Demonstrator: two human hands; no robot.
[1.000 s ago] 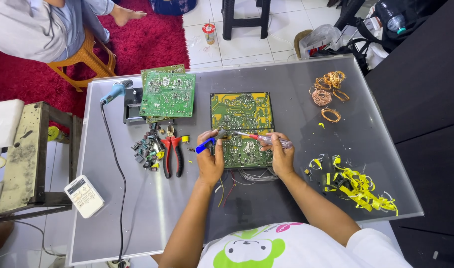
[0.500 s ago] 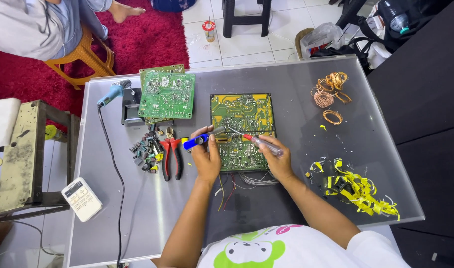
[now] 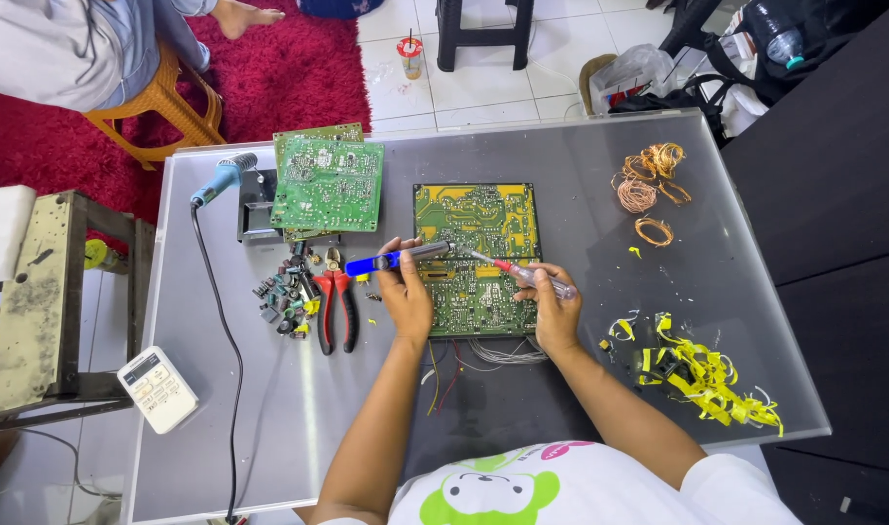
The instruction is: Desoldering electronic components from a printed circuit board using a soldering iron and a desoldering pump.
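Hands work over the green circuit board [image 3: 476,255] at mid-table: left hand [image 3: 406,292] clamped on a blue-handled soldering iron [image 3: 398,259], right hand [image 3: 551,309] clamped on a red-tipped tool [image 3: 532,277]; red pliers [image 3: 336,306] left of the board

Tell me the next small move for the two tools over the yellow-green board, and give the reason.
Probably bring the blue-handled soldering iron in the left hand a touch lower until its tip meets the circuit board. Its tip and that of the red-tipped tool in the right hand already converge near the board's middle, and both hands rest on the board, so only a small lowering seems left.
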